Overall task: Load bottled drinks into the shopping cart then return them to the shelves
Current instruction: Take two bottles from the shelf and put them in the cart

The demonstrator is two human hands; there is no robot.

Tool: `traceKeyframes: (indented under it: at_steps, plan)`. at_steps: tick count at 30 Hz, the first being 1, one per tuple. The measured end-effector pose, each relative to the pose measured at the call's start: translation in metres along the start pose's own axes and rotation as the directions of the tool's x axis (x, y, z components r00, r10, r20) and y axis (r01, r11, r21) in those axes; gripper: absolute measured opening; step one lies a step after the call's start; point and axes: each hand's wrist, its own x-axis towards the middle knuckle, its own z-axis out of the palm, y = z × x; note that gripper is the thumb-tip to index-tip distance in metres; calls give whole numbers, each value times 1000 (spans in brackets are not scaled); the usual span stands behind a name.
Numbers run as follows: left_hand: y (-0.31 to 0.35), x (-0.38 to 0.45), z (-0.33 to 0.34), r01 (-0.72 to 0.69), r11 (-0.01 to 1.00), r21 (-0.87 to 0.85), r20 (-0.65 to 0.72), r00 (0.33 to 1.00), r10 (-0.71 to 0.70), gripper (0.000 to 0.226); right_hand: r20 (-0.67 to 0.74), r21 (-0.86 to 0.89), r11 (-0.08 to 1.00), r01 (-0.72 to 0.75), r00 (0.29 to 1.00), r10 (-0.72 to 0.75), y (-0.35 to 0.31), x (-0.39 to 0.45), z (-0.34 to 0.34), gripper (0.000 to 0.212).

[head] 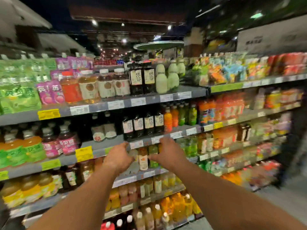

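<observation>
Two hands are in at the shelf together, both among the small bottles [143, 159] just under the shelf edge [144, 143]. No cart in view, so loading or returning is hard to call. Left hand [118, 157] curls at a pale bottle [133, 156]; right hand [167, 153] curls beside a green one [153, 152]. Blur hides whether either truly grips. Next, I'd say: a firm hold, then a straight draw outward.

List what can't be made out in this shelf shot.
- Head view: what the left hand grips, hidden behind its own fingers.
- Whether the right hand holds the bottle between the hands: fingers blurred.
- Price tags: print smeared by motion blur.
- Shopping cart: none in view.
</observation>
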Motion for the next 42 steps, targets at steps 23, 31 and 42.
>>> traceKeyframes:
  at_steps: [23, 31, 42]
  plan:
    - [464, 14, 179, -478, 848, -231, 147, 844, 516, 67, -318, -71, 885, -459, 852, 416, 380, -42, -254, 84]
    - [581, 53, 252, -466, 850, -246, 186, 838, 513, 73, -286, -46, 872, -487, 843, 455, 503, 6, -296, 86]
    - [719, 196, 372, -485, 843, -234, 195, 826, 529, 61, -263, -56, 850, -523, 829, 493, 675, 148, -321, 83]
